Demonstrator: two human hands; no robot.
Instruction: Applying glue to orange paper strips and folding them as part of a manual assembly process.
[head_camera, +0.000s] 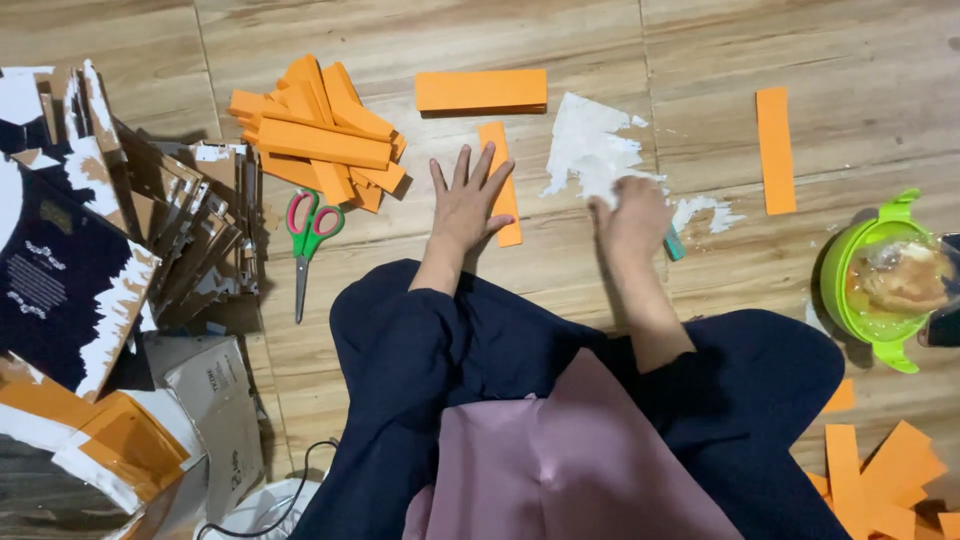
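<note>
Person seated on wooden floor (420, 40), dark trousers and pink cloth in the near foreground. Near right corner: loose orange offcuts (880, 480).

Left hand (468, 205): flat, fingers spread, palm down, gripping nothing; fingertips rest on an orange paper strip (503, 190) that lies lengthwise on the floor, just right of the hand.

Right hand (632, 215): clenched around a teal-handled tool (675, 243), only the handle end showing; working end hidden under the hand. Hand sits at the edge of a torn white sheet (592, 145).

Left of the left hand: scissors (308, 240), red and green handles, lying closed. Beyond them, a heap of orange strips (320, 135). Far left: stack of torn cardboard pieces (120, 230).

Right: green lidded bowl (885, 280). Farther out: folded orange stack (481, 90), single orange strip (775, 150) well apart.
</note>
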